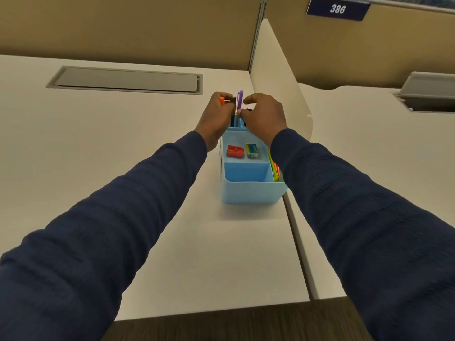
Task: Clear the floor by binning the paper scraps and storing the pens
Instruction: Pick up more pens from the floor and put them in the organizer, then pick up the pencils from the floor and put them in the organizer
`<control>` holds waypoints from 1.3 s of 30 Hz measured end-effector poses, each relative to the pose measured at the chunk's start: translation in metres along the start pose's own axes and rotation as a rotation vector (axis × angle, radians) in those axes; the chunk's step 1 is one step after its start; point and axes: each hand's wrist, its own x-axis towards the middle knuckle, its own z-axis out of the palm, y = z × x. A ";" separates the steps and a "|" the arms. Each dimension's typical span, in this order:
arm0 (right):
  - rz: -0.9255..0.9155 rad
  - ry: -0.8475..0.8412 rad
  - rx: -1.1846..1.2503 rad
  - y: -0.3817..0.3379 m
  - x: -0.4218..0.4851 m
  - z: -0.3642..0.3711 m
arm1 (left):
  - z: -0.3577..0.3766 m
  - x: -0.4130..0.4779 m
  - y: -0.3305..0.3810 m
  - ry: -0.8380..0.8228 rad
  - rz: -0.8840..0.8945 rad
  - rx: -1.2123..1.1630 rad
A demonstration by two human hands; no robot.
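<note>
Both hands are over the back of the blue box (248,190) on the surface (123,148). The left hand (219,116) fingers hold pens (239,100); the right hand (264,118) pinches them. Pens are light, stiff; hold the middle
</note>
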 end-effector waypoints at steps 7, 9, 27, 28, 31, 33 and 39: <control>-0.188 0.195 0.105 0.001 -0.059 -0.033 | 0.019 -0.051 0.047 0.094 0.264 0.128; -0.239 0.258 0.148 0.011 -0.090 -0.049 | 0.035 -0.081 0.063 0.078 0.336 0.091; 0.512 0.645 0.239 0.334 -0.594 -0.137 | 0.330 -0.504 -0.101 -0.774 0.263 0.261; 0.587 0.657 0.235 0.358 -0.632 -0.130 | 0.347 -0.530 -0.127 -0.821 0.223 0.289; 0.807 0.698 0.232 0.425 -0.742 -0.095 | 0.385 -0.597 -0.214 -0.922 0.091 0.366; 0.955 0.718 0.249 0.468 -0.811 -0.062 | 0.400 -0.634 -0.277 -0.961 0.013 0.436; 1.357 0.665 0.327 0.570 -0.977 0.071 | 0.404 -0.696 -0.476 -0.988 -0.146 0.716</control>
